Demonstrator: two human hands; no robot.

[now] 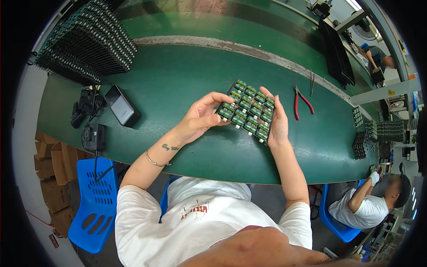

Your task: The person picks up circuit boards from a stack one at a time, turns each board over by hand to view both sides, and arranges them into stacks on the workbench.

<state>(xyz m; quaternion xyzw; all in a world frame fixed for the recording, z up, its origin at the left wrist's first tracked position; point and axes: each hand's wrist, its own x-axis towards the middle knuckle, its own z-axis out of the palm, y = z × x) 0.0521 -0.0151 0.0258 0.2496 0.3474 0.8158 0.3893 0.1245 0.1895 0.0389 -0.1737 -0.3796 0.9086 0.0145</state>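
Observation:
Above the green bench I hold a circuit board panel [247, 108], a dark-edged grid of several small green boards with white connectors along its near edge. My left hand [205, 114] grips the panel's left end, thumb at the near corner and fingers along the far side. At the right end, my right hand [277, 121] is closed around the edge, with some fingers hidden beneath. The panel is slightly tilted and stays off the bench top. Red-handled cutters [302, 103] lie to the right of my right hand, with metal tweezers [312, 82] just beyond them.
Tall stacks of board panels [86, 42] stand at the far left. Nearer are a power bank [121, 107] and black devices with cables [92, 133]. A black tray [336, 53] lies far right. A co-worker [369, 202] sits at right; a blue chair [94, 200] stands left.

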